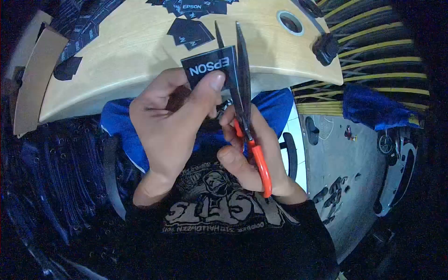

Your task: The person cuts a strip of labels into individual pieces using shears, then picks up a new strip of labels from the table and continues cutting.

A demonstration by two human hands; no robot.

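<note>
My left hand (168, 119) pinches a black label (207, 67) with white EPSON lettering, its thumb across the lower edge. My right hand (254, 156) is wrapped round the red handles of the scissors (243, 88). Their dark blades point up and stand apart, at the right edge of the label, one blade passing behind it. A few black label pieces (190, 33) lie on the wooden table just beyond the held label. More labels (198, 7) are piled at the table's far edge.
The pale wooden table (126, 42) has a round hole (290, 22) at its right, near a dark object (325, 49). Cardboard (39, 79) and black label strips (88, 35) are at the left. A blue cloth (373, 107) hangs over yellow bars at the right.
</note>
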